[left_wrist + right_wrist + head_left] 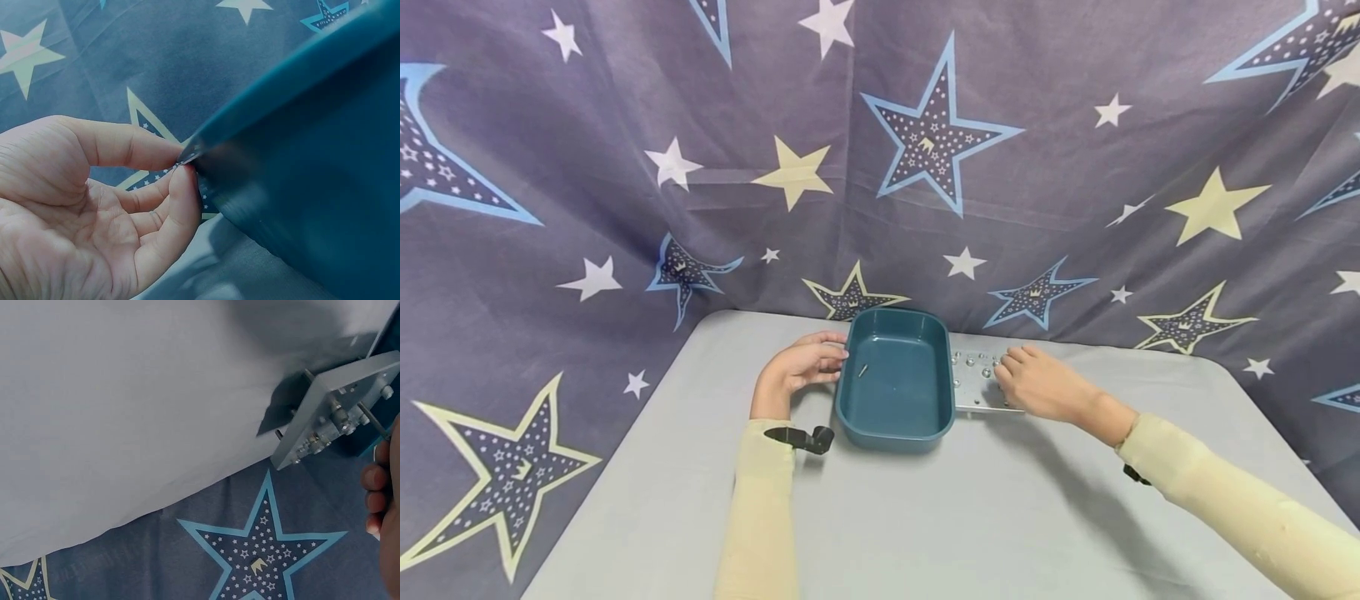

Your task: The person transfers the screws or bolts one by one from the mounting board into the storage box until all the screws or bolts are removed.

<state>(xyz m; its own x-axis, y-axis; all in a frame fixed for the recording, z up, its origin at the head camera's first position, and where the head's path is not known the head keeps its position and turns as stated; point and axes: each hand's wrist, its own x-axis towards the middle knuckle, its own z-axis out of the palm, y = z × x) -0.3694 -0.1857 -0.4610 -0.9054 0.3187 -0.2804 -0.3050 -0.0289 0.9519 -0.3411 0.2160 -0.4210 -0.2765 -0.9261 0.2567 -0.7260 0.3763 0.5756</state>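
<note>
A teal plastic bin (895, 437) stands on the table, with one small brass-coloured screw (862, 371) lying inside. My left hand (808, 364) is at its left side; in the left wrist view the thumb and fingertips pinch the bin's rim. Right of the bin is a silver metal plate (973, 396) carrying several bolts and nuts, some of whose shanks stick out beneath it. Over the plate's right part, my right hand (1037, 383) has curled fingers around the end of a thin metal bolt (374, 420) standing up from the plate. The fingertips' exact hold is partly hidden.
A pale cloth covers the table (880, 533). Behind and beside it hangs a dark star-patterned curtain (1045, 100), close to the bin's far edge. A black wrist mount (808, 437) sticks out from the left sleeve near the bin.
</note>
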